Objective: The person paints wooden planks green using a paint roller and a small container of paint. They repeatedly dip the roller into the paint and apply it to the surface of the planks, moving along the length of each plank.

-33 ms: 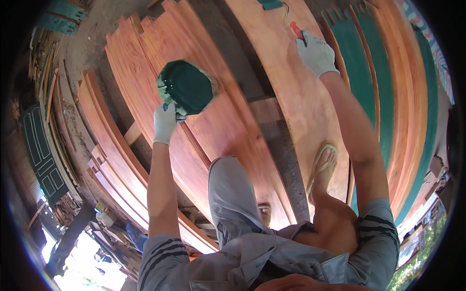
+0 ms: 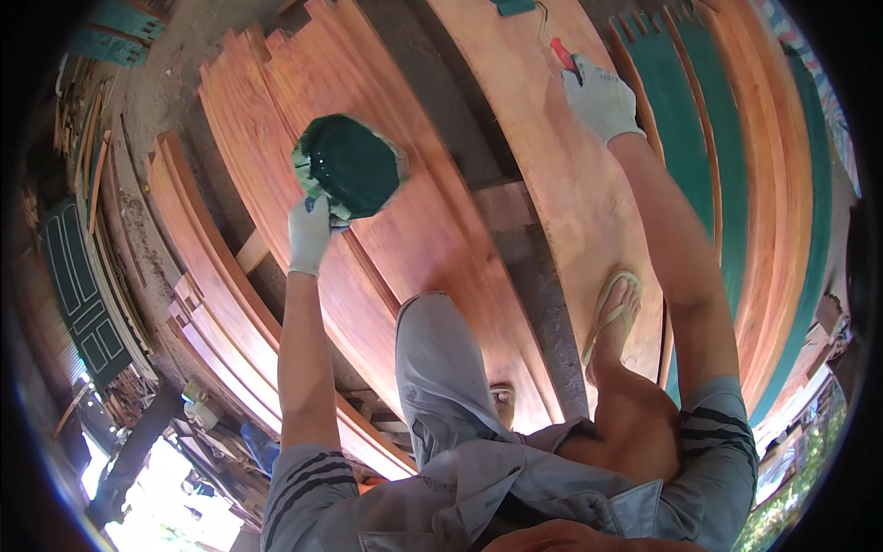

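Gripped at its near rim by my gloved left hand, a paint-smeared tub holds dark green paint. It hangs above reddish bare boards. My gloved right hand is closed round the red handle of a paint roller. The roller's green sleeve is at the top edge of the view, over the far end of a wide wooden plank. My sandalled right foot is on that same plank.
To the right lie boards with green painted faces and bare orange ones. Narrower boards lie on the left. A dark panelled door stands at the far left, near scrap wood. Dark gaps separate the planks.
My left hand and the tub have shifted very slightly left. The right hand and roller have barely moved.
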